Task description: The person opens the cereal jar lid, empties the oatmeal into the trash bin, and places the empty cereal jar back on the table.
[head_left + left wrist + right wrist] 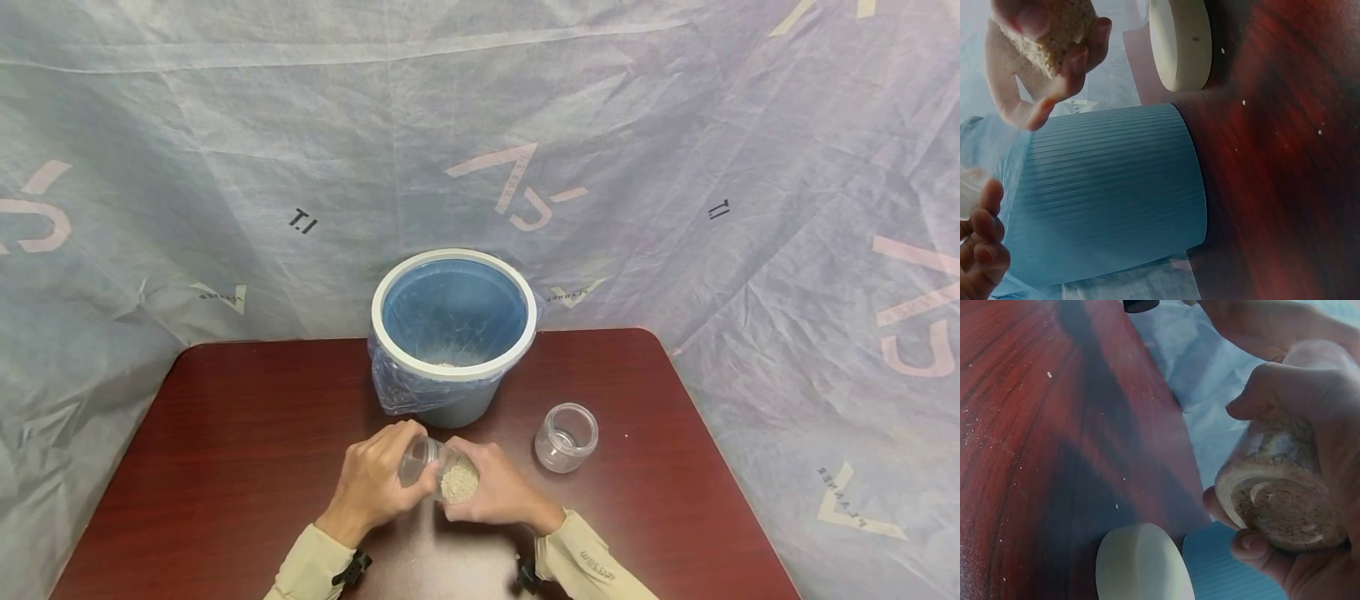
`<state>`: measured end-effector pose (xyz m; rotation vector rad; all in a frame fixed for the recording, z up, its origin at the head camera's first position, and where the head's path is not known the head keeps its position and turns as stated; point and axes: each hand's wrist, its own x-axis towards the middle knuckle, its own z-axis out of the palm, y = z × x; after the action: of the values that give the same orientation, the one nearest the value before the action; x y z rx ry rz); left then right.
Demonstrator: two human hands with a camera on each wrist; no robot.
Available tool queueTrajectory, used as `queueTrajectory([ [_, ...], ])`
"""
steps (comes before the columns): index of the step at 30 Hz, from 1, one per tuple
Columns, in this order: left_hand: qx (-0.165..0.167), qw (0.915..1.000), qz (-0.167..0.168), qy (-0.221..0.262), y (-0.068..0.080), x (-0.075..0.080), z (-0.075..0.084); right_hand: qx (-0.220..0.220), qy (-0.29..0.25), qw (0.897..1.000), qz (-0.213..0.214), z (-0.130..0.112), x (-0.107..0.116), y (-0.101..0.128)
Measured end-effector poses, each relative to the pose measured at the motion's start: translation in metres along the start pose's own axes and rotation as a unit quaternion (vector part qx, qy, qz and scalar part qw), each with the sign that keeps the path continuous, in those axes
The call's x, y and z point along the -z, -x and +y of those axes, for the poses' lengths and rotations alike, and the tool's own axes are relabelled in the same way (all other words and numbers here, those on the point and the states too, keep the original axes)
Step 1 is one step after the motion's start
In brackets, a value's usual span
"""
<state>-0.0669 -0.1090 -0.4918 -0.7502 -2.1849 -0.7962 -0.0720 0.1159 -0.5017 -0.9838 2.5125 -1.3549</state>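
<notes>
My right hand (498, 483) grips a clear jar of pale grain (459, 482), its fingers curled round the side. In the right wrist view the grain lies against the base of this tilted grain jar (1285, 512). My left hand (378, 479) holds a second clear jar (414, 462), which also lies tilted. The two jars sit close together, mouth towards mouth; whether they touch is unclear. Only the left fingertips (988, 234) and part of their jar show in the left wrist view. A glass jar (566, 437) stands upright on the table, right of both hands.
A blue bin (378, 321) with a white rim and a clear bag liner stands beyond the hands. Small grains are scattered on the dark red table (247, 433). A rounded cream object (1179, 44) shows in both wrist views. Grey fabric (300, 150) hangs behind.
</notes>
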Motion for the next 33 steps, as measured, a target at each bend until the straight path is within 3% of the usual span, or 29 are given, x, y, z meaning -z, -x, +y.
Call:
queueTrajectory([
  [6,0.005,0.9996,0.01,-0.026,0.0,-0.001,0.001,0.005,0.021,1.0,0.01,0.002,-0.004,-0.001],
  [22,0.024,0.9968,0.034,-0.069,-0.002,-0.001,0.005,0.017,0.015,1.0,0.018,0.003,-0.009,-0.003],
  [29,0.07,0.9936,0.025,-0.085,-0.004,-0.001,0.009,0.011,0.06,0.997,0.044,0.002,-0.009,-0.005],
  [33,0.079,0.9923,0.016,-0.093,-0.005,0.0,0.011,0.006,0.059,0.997,0.046,0.002,-0.01,-0.005],
])
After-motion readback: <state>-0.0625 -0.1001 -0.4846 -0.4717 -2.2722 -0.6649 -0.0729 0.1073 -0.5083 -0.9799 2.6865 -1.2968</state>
